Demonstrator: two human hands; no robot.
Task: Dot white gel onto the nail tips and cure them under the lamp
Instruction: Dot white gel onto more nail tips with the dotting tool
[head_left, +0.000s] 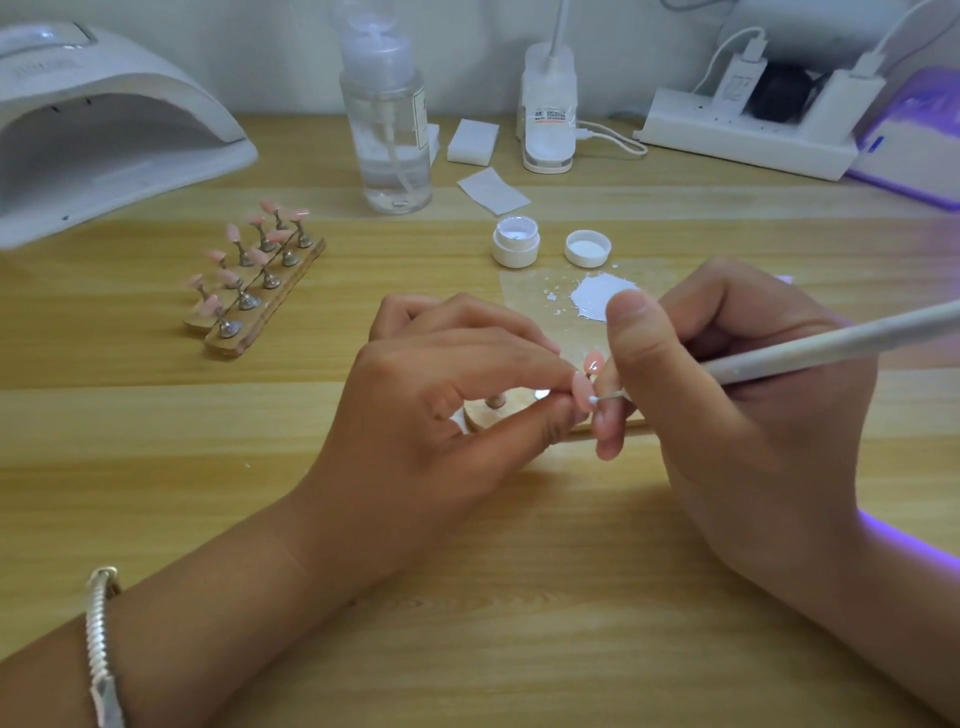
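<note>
Wooden table (467, 597) under everything, places given from the open gel jar (516, 241). White curing lamp (104, 130) is far left of the jar and behind it, mouth facing me. Purple-lit lamp (914, 150) is far right of the jar, and the power strip (743, 140) is behind-right of it. Clear pump bottle (387, 130) stands upright, behind-left of the jar. My right hand (753, 415) is in front-right of the jar, fingers curled tight round the dotting pen (831, 343). My left hand (441, 415) is in front of the jar, thumb and forefinger pinching one pink nail tip (581, 387). The pen's metal point touches that tip, with a white bead at the contact. Rack of nail tips (260, 280) is left of the jar and well apart from it, pink tips on metal stems. Small wooden stand (488, 415) is in front of the jar, mostly hidden under my hands. White gel puddle (602, 296) is just front-right of the jar. Lid (587, 248) is just right of the jar, open side up.
</note>
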